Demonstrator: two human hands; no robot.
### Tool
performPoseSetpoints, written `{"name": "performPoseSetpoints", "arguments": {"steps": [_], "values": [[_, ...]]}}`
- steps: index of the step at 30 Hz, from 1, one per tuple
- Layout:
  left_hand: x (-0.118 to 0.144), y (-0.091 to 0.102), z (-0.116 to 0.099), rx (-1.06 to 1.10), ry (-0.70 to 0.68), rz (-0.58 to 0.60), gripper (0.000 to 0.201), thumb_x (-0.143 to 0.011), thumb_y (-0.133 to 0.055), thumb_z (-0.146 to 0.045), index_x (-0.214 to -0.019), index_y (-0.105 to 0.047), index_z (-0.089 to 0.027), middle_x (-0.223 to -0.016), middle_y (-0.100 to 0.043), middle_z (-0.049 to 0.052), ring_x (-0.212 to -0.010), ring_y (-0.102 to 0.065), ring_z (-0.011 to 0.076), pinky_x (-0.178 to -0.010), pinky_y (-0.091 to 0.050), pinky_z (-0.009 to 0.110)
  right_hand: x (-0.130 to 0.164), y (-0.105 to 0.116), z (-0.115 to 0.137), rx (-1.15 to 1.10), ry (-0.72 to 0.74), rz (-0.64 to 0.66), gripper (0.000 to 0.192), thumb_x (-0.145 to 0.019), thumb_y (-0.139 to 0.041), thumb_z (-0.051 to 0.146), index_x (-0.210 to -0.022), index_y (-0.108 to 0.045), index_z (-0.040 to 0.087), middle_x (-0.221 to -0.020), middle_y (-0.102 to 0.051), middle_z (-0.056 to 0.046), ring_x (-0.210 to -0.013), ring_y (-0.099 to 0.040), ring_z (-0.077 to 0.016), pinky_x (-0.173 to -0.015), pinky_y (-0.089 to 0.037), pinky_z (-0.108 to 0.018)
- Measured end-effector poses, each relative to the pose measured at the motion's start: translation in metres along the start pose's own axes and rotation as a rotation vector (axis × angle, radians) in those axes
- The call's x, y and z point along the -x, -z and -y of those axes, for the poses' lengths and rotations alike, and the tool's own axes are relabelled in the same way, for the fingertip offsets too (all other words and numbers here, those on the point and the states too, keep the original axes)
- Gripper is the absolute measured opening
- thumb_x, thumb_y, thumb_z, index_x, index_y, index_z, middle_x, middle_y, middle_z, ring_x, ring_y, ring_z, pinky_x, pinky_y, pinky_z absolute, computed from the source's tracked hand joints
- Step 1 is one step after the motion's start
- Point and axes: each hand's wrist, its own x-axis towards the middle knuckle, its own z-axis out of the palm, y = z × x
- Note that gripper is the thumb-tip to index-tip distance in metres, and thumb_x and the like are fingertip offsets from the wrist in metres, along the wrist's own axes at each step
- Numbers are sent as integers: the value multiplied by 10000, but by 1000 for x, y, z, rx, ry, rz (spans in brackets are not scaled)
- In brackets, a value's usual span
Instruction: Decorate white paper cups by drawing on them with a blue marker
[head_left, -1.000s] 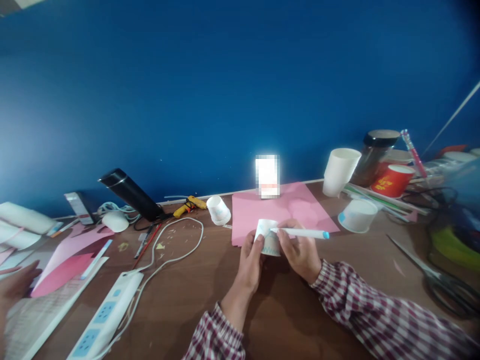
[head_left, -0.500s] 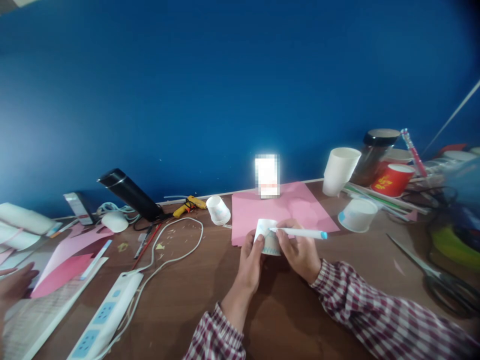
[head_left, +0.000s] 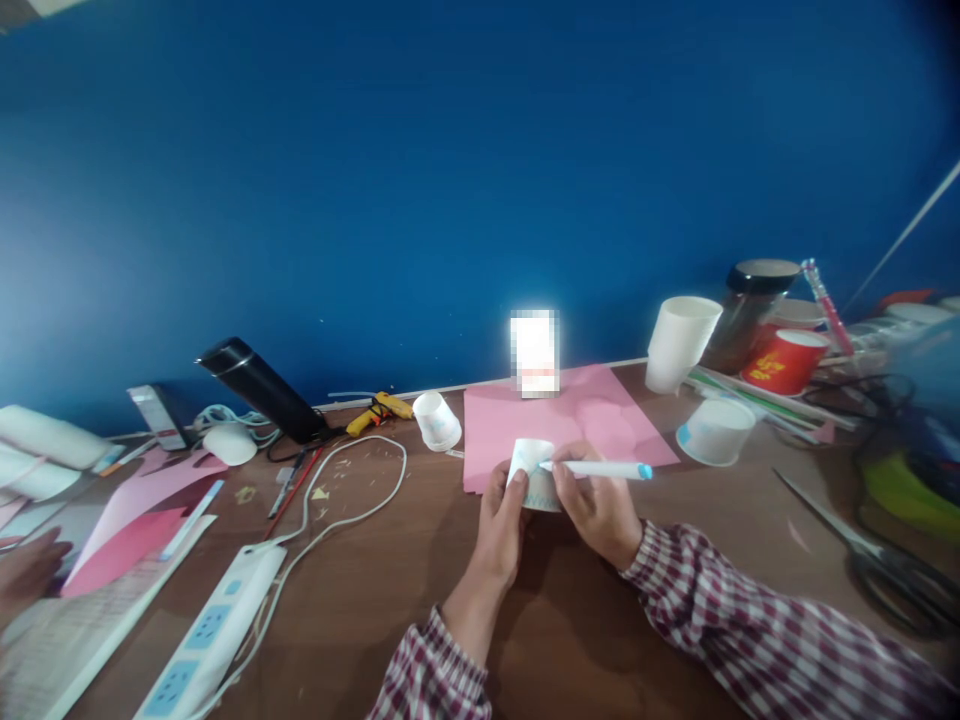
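Observation:
Near the middle of the table, my left hand is closed around the left side of a white paper cup. A blue zigzag line runs along the cup's lower part, and a blue mark shows higher up. My right hand pinches a white marker pen with a light blue end. The marker's tip touches, or is very near, the cup's upper side. Pink paper lies just behind both hands. A bright upright object, blurred out by pixels, stands on that paper.
Scissors lie at right, beyond my sleeve. White cups and a red cup stand at back right. A power strip with a looping cable lies left. Another person's hand rests at the left edge by pink sheets.
The marker has shifted very slightly against the cup, and the blue mark there looks a little longer. The other person's hand at the left has moved slightly left.

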Motion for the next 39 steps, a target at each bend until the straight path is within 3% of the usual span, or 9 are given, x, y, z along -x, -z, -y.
{"name": "performPoseSetpoints", "arguments": {"steps": [31,39], "values": [[-1,0,2,8,-1,-8,342,-805,-611,-413,-1055,-594,-180,-1001,-674,70,-907,-623,216,-813,-467,325,0,1,0,-9,-24,-16,97,-904,-451,256,-854,-514,201,-763,-588,-30,-682,-580,-163,-609,-494,-269],[-2,0,0,103,39,0,362,-811,-603,-422,-1077,-595,-178,-1032,-663,76,-949,-619,224,-862,-463,351,3,-3,-3,-84,-70,-111,83,-905,-455,247,-876,-521,206,-732,-571,-16,-618,-557,-148,-546,-481,-255]]}}
